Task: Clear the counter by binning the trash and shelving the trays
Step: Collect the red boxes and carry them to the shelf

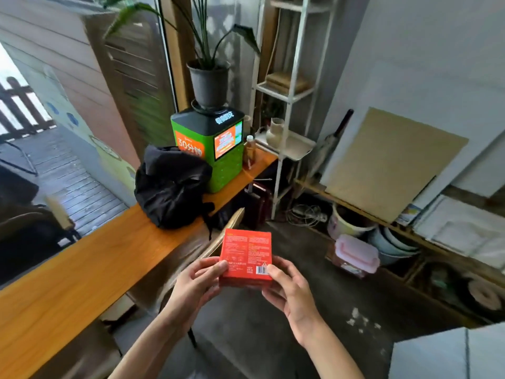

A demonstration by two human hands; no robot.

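I hold a small red box [246,255] with printed text and a barcode in front of me, above the floor and just right of the wooden counter [82,269]. My left hand [196,283] grips its left edge with the thumb on top. My right hand [287,285] grips its right lower corner by the barcode. A white tray [297,149] sits on the white metal shelf unit [292,86], with a pale vase [274,132] on it.
On the counter stand a black bag [172,187], a green kiosk box [216,149] with a potted plant [209,80] on top, and a drink bottle [249,151]. A chair back [218,242] is below the box. Buckets, a pink-lidded container [355,255] and boards crowd the right wall.
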